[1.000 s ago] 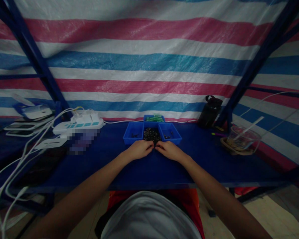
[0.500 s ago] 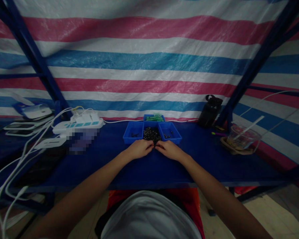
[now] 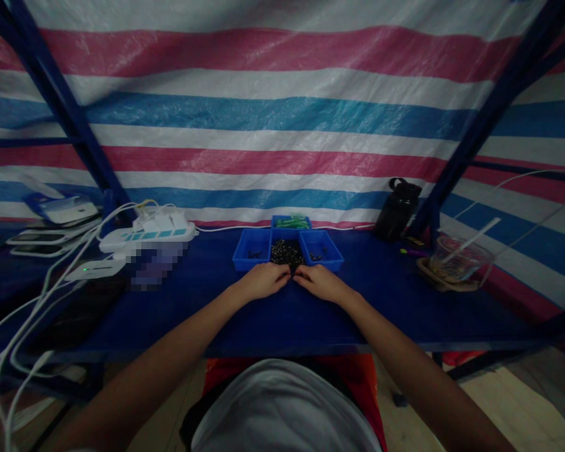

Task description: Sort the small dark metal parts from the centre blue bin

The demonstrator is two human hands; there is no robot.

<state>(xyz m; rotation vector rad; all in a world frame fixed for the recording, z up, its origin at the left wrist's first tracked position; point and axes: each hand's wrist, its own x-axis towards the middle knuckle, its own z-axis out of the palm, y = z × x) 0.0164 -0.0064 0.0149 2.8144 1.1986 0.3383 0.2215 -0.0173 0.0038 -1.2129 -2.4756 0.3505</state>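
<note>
Small dark parts with shiny bits form a heap (image 3: 287,251) between a left blue tray (image 3: 252,249) and a right blue tray (image 3: 327,251), each with a few small dark pieces inside. My left hand (image 3: 266,280) is closed at the near edge of the heap, its fingertips pinched together. Close beside it, my right hand (image 3: 321,282) has its fingers closed in the same way. Whatever lies between the fingertips is too small and dark to make out. Behind the heap sits a small blue tray with green items (image 3: 292,222).
On the left of the blue table (image 3: 282,326) are a white power strip (image 3: 148,237), cables, phones and a dark flat object (image 3: 78,314). A black bottle (image 3: 396,210) and a clear cup with a straw (image 3: 461,258) stand at the right.
A small green light now shows on the white device at the left. The hands stay in nearly the same place.
</note>
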